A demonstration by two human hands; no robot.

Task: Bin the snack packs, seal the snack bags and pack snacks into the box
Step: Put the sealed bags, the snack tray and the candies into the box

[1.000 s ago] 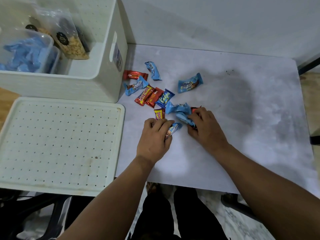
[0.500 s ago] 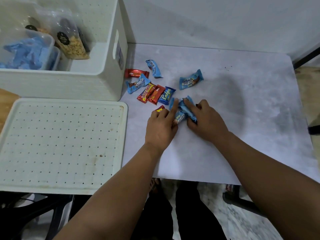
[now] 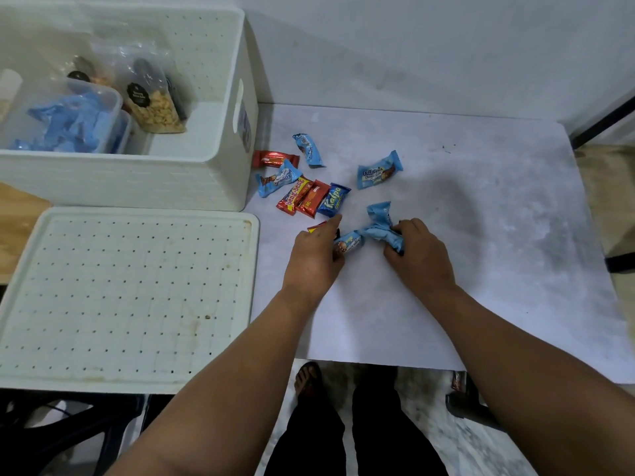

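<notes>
Several snack packs lie scattered on the white table (image 3: 481,269). My left hand (image 3: 314,261) grips a light blue pack (image 3: 348,243), its index finger stretched toward the dark blue Kalpa pack (image 3: 333,200); a yellow-red pack (image 3: 316,227) peeks out above its knuckles. My right hand (image 3: 417,259) is closed on crumpled light blue packs (image 3: 379,228). Red Beng-Beng packs (image 3: 300,197), another red pack (image 3: 273,159) and three more light blue packs (image 3: 378,170) (image 3: 307,150) (image 3: 278,178) lie beyond. The white box (image 3: 220,173) stands at the left.
Inside the box stand a clear tub of blue packs (image 3: 68,121) and clear snack bags (image 3: 154,101). The box's perforated white lid (image 3: 127,297) lies flat at the front left. A wall backs the table. A dropped pack (image 3: 457,380) lies on the floor.
My hands have drawn apart. The left one now holds a single blue pack, and the right one has pulled its bunch of blue packs to the right.
</notes>
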